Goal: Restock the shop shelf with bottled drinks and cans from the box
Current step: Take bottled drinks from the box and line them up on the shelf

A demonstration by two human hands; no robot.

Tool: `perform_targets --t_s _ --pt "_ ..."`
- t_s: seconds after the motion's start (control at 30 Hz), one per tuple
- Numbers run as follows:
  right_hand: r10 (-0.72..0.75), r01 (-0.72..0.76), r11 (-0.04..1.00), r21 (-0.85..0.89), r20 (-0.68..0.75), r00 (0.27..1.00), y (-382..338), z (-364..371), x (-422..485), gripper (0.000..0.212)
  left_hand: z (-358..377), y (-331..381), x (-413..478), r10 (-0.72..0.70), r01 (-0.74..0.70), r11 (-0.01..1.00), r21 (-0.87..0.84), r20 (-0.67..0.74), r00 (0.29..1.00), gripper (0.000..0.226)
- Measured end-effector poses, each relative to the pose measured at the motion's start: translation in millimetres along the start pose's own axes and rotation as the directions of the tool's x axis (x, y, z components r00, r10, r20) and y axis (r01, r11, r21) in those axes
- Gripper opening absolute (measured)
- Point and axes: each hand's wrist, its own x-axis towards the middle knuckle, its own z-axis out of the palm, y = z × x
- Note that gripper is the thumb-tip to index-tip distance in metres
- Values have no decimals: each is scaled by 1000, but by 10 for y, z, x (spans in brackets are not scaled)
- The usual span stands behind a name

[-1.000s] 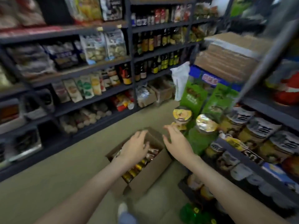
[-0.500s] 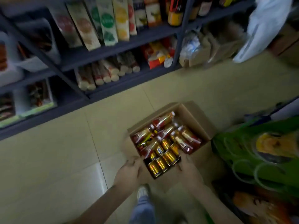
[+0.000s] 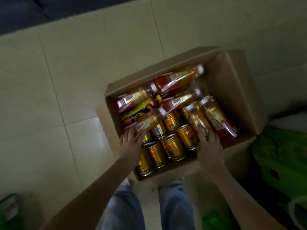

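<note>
Inside the box [image 3: 232, 90], gold cans [image 3: 172, 145] and bottles [image 3: 179, 80] bear blurred, unreadable print.

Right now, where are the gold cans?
In the head view, the gold cans sit at the near end of the cardboard box, between the left hand and the right hand, with the bottles just beyond them.

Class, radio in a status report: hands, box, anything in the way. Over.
Left hand open, touching a bottle; right hand open, over bottles. Box on floor, cans inside. Nothing blocking.
</note>
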Motion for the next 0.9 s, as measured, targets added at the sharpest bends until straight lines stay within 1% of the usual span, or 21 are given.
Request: perform_targets --t_s 0.07,0.2,0.27,0.33,0.4,0.5,0.63,0.7,0.73,0.8,0.9 --pt "-30 30 999 -28 9 1000 90 99 223 77 181 43 171 14 -12 999 52 -40 999 81" --pt "-78 79 982 -173 17 997 203 210 431 79 339 71 337 -29 42 996 73 -163 986 92" --pt "-100 99 967 -235 10 995 241 233 466 85 387 24 389 -19 43 991 131 -179 984 101" --pt "-129 128 956 -263 16 992 273 236 500 90 393 -38 429 14 15 984 178 -165 986 106" --pt "-161 164 949 -270 33 986 306 231 551 93 380 -83 453 39 -10 980 200 -144 989 108" --pt "-188 197 950 -242 60 980 312 188 635 97 314 -79 482 36 -12 980 197 -117 992 115" --pt "-204 230 955 -188 147 968 336 125 726 112 269 9 553 3 13 988 156 -106 994 110" --pt "-230 255 952 -169 156 961 355 96 740 114 257 37 581 -7 24 986 168 -99 995 110" --pt "-240 264 952 -155 155 958 361 78 735 113 240 52 580 -12 24 989 146 -83 997 108" --pt "-236 256 957 -135 150 960 362 28 686 111 181 101 547 -32 33 999 34 -44 999 101" --pt "-224 235 968 -86 113 968 318 -137 500 111 -14 220 393 -130 129 973 -191 5 991 91"
